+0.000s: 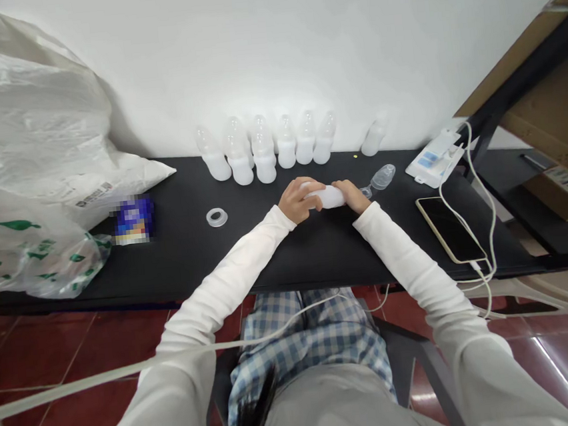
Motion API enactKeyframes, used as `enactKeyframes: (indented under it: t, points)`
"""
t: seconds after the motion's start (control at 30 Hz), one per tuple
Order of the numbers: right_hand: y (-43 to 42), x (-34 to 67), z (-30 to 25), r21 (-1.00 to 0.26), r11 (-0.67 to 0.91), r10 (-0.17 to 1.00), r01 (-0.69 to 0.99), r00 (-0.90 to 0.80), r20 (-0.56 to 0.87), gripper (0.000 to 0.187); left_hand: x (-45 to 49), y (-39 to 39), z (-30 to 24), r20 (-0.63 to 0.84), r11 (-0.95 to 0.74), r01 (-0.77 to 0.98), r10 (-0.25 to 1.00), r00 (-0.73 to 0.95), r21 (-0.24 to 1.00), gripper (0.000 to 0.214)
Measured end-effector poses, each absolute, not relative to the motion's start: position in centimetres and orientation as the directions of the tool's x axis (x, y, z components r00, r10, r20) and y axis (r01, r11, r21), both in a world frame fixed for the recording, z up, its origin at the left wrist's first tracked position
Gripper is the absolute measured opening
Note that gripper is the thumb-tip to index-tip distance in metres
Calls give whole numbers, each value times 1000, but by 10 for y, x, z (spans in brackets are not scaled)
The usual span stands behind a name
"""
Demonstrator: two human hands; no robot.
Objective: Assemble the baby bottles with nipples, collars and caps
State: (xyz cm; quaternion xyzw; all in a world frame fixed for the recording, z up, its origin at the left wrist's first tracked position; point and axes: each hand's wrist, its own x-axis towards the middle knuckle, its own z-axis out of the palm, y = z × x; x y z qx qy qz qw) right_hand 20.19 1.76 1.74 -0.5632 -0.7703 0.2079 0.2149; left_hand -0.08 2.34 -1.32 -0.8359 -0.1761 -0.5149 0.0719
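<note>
A white feeding bottle (331,197) lies sideways between my two hands, above the black table. My left hand (301,199) wraps its fingers round the left end, hiding that part. At the other end, the fingers of my right hand (353,196) close on the bottle's tip. Just beyond my right hand, a clear plastic spoon-shaped piece (384,176) rests on the table, its near end partly hidden. A white ring (217,217) lies flat to the left of my hands.
Several white bottles with clear domed tops (263,151) stand along the wall; another bottle (374,139) stands farther right. A phone (449,229) with a cable and a white packet (434,158) lie at right. Plastic bags (26,144) and a blurred blue pack (134,219) occupy the left.
</note>
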Motion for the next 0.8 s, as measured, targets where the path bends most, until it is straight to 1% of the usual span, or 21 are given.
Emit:
enactKeyframes:
  t: [0.03,0.07,0.1,0.13,0.17,0.23,0.27,0.33,0.4,0.5,0.57,0.6,0.67,0.73,0.77,0.8]
  points:
    - [17,201,21,-571,258,964,779,-249,95,32,-2,23,-12,897,-930,359,220,384,74,36]
    - [16,201,25,-570,242,970,785,-209,125,42,-3,23,-10,905,-927,358,243,349,111,32]
    - [15,202,30,-551,237,969,801,-154,192,49,-5,23,-8,909,-916,363,289,300,171,27]
    - [14,206,34,-512,230,953,828,-84,292,54,-7,24,-6,908,-895,370,348,234,247,23]
    - [14,212,38,-459,214,915,862,-13,402,55,-9,25,-4,900,-868,371,408,151,331,21]
    - [15,230,42,-334,128,793,934,106,599,44,-14,28,-1,858,-806,329,513,-27,493,20]
    - [17,242,41,-318,78,744,945,157,650,39,-15,30,0,822,-773,291,561,-100,563,21]
    - [23,266,34,-340,16,689,940,236,685,33,-17,33,1,726,-695,212,660,-192,687,23]
    - [29,286,24,-404,-7,695,915,295,656,26,-17,34,1,627,-612,141,745,-228,778,24]
    - [36,300,18,-441,-43,749,897,321,579,18,-14,31,1,547,-547,67,808,-220,835,25]
    - [35,299,23,-440,-59,740,896,335,583,18,-13,29,3,523,-528,35,828,-202,849,26]
    - [34,296,28,-448,-38,718,893,336,610,20,-12,28,4,508,-515,13,839,-196,857,27]
    - [30,285,39,-469,70,665,880,309,680,27,-11,27,6,453,-471,-60,871,-192,880,29]
    - [26,269,45,-497,253,609,830,263,748,32,-10,26,8,366,-393,-162,915,-172,905,32]
    - [24,260,46,-506,317,601,802,243,762,35,-10,26,8,317,-345,-214,936,-155,914,34]
    - [22,250,45,-545,387,590,744,255,766,37,-9,26,9,271,-297,-260,954,-132,919,36]
